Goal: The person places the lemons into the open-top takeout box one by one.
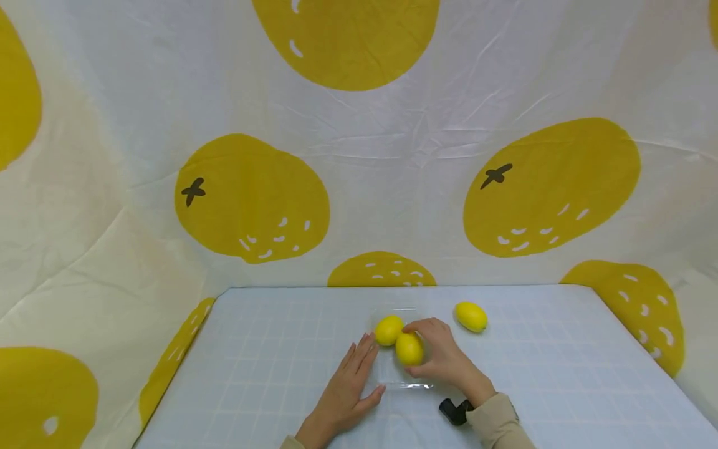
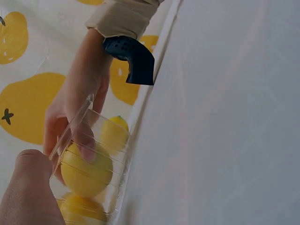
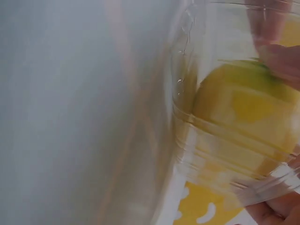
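Note:
A clear plastic container stands on the table with two yellow lemons in it. My right hand holds the nearer lemon between thumb and fingers, inside the container walls. Touching it on the far left is the other lemon. With fingers straight, my left hand rests along the container's left side. The left wrist view shows the held lemon through the clear wall. In the right wrist view the wall blurs the lemon and the fingertips.
A third lemon lies on the table to the right of the container, beyond my right hand. A dark curved piece sits at my right wrist. Cloth printed with large yellow fruit hangs behind and beside the pale checked tabletop.

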`<state>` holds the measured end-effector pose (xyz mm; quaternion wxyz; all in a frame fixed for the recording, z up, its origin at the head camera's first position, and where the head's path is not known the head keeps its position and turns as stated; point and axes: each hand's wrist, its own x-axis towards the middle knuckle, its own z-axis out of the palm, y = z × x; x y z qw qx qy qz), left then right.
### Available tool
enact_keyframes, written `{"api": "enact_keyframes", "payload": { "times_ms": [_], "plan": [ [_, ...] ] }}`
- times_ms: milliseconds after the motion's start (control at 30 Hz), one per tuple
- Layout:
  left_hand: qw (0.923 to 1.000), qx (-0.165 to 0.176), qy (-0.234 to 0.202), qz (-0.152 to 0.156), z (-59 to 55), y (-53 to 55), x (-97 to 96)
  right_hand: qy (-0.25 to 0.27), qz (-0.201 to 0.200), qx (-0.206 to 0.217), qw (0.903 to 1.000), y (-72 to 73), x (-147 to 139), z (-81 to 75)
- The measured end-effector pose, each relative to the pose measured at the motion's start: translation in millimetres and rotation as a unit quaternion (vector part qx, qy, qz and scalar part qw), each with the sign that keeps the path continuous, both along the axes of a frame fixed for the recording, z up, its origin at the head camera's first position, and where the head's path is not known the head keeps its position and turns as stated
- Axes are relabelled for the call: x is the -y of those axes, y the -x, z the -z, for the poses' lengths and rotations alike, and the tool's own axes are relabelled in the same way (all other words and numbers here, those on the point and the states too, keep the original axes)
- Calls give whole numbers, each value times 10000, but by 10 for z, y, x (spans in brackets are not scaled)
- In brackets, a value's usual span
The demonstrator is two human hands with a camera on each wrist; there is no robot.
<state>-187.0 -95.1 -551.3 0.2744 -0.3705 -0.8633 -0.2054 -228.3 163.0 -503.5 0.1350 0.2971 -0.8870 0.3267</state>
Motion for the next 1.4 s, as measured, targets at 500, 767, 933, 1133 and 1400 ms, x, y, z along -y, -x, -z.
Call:
{"api": "enact_keyframes", "payload": {
  "times_ms": [500, 767, 933, 1133, 1400],
  "plan": [
    [9998, 173, -61, 71, 6, 2, 5, -815, 152, 323, 9960, -67, 71, -94],
    [9997, 207, -94, 82, 10, -1, 6, -852, 78, 432, 9954, -78, 78, -134],
    [9996, 237, -84, 84, 1, -11, 7, -914, 80, 515, 9944, -78, 81, -141],
    [9996, 231, -105, 90, 0, -11, 9, -821, 42, 553, 9951, -80, 80, -147],
    [9996, 235, -107, 92, 10, 2, 5, -605, -45, 606, 9963, -65, 54, -162]
  ]
}}
